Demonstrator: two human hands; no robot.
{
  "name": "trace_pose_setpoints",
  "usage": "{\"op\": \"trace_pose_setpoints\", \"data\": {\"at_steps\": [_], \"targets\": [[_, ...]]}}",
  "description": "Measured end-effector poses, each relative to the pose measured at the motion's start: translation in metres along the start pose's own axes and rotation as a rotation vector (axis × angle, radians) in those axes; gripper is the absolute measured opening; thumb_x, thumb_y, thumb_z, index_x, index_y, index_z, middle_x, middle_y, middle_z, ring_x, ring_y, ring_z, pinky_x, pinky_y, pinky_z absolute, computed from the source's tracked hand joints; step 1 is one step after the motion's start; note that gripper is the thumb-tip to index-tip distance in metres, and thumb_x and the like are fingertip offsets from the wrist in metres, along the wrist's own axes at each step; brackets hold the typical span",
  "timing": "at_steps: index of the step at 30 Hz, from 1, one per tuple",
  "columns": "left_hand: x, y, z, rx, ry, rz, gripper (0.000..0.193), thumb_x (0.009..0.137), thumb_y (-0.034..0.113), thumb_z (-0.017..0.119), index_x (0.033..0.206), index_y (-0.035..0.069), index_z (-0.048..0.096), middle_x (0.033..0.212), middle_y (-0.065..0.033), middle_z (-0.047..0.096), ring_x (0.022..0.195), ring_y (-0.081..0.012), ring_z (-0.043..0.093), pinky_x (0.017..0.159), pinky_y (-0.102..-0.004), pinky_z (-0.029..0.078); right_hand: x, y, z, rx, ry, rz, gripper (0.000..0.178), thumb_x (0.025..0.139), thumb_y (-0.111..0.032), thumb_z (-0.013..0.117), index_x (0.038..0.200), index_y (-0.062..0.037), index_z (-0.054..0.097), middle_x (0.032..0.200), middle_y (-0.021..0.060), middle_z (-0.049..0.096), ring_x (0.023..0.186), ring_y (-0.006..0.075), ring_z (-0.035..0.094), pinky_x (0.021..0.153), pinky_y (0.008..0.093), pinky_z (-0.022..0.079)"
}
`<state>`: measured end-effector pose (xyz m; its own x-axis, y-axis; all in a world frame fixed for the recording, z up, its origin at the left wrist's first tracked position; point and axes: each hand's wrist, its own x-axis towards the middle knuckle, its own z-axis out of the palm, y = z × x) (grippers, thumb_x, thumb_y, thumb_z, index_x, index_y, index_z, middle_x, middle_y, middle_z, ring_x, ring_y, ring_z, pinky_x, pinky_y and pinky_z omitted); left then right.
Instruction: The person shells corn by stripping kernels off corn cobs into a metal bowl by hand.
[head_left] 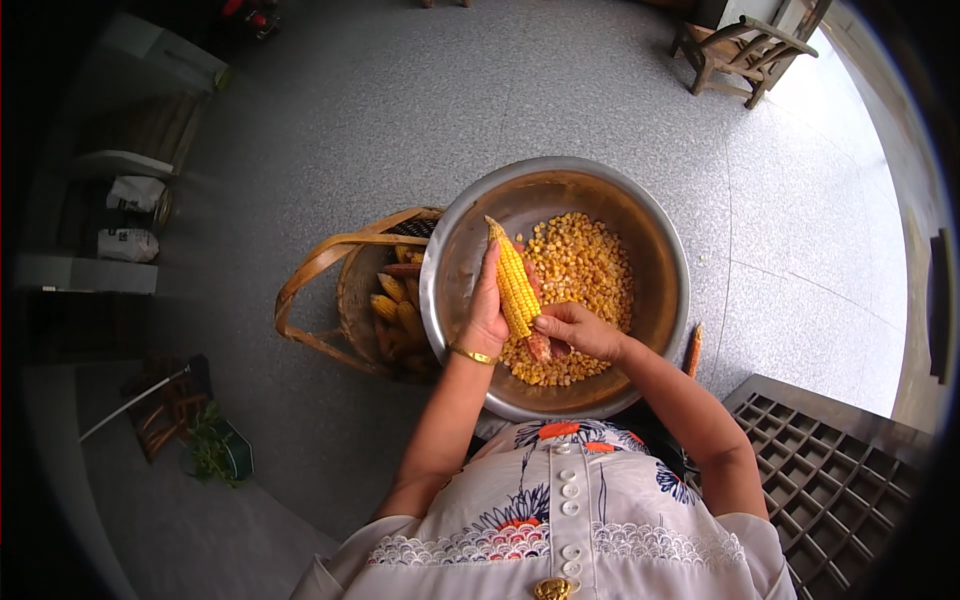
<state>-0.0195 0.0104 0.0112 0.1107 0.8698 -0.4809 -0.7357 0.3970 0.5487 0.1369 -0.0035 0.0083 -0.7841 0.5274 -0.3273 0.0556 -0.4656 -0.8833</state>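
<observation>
My left hand (487,312), with a gold bracelet at its wrist, is closed round an ear of yellow corn (515,285). The ear slants over a wide metal basin (448,250), its pointed tip away from me. Closed at its lower end is my right hand (582,330), thumb pressed against the kernels. Reddish bare cob (539,348) shows at that end; my fingers hide part of it. Beneath, loose corn kernels (590,265) heap up on the basin's right side and toward me.
Left of the basin stands a handled woven basket (318,255) holding several ears of corn (400,312). A reddish cob (694,350) lies on the floor to the right. A metal grid rack (830,470) is at lower right. A wooden chair (735,58) stands far right.
</observation>
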Motion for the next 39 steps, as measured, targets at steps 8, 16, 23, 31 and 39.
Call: {"op": "trace_pose_setpoints", "data": {"at_steps": [8,16,23,31,39], "targets": [[0.000,0.001,-0.001,-0.071,-0.006,0.024,0.040,0.079,0.046,0.051,0.092,0.008,0.047,0.070,-0.0048,0.050,0.058,-0.0140,0.051,0.052,-0.0266,0.046,0.001,-0.001,0.000,-0.019,0.040,-0.045,0.032,0.085,-0.033,0.044,0.078,-0.0027,0.054,0.058,0.0009,0.049,0.051,0.0090,0.045,0.049,0.0223,0.037],[0.004,-0.001,-0.006,-0.072,0.029,0.002,0.040,0.078,0.046,0.052,0.090,0.008,0.048,0.069,-0.0053,0.051,0.060,-0.0155,0.052,0.053,-0.0274,0.046,-0.003,0.000,0.003,-0.468,0.157,-0.122,0.037,0.086,-0.031,0.034,0.085,0.0014,0.053,0.062,0.0166,0.053,0.059,0.0236,0.055,0.055,0.0324,0.042],[0.003,-0.001,-0.004,-0.087,0.068,0.050,0.040,0.078,0.046,0.053,0.089,0.008,0.048,0.068,-0.0050,0.052,0.060,-0.0150,0.053,0.054,-0.0271,0.048,-0.007,-0.006,0.002,-0.557,0.592,-0.406,0.010,0.077,-0.012,0.053,0.080,-0.0024,0.050,0.066,0.0099,0.048,0.059,0.0173,0.051,0.054,0.0274,0.041],[0.004,-0.003,-0.006,-0.074,0.111,0.078,0.038,0.078,0.045,0.054,0.088,0.009,0.049,0.067,-0.0048,0.052,0.058,-0.0149,0.053,0.053,-0.0271,0.047,-0.008,-0.002,0.004,-0.992,0.482,-0.775,0.014,0.072,-0.007,0.060,0.083,-0.0048,0.051,0.074,0.0080,0.051,0.058,0.0254,0.054,0.053,0.0334,0.046],[0.005,-0.005,-0.005,-0.022,0.144,0.120,0.039,0.077,0.045,0.055,0.089,0.009,0.047,0.068,-0.0045,0.052,0.058,-0.0147,0.052,0.052,-0.0277,0.046,-0.003,0.008,0.008,-0.945,0.571,-0.624,0.014,0.074,-0.007,0.057,0.086,-0.0038,0.051,0.072,0.0106,0.052,0.058,0.0259,0.054,0.053,0.0341,0.045]]}}
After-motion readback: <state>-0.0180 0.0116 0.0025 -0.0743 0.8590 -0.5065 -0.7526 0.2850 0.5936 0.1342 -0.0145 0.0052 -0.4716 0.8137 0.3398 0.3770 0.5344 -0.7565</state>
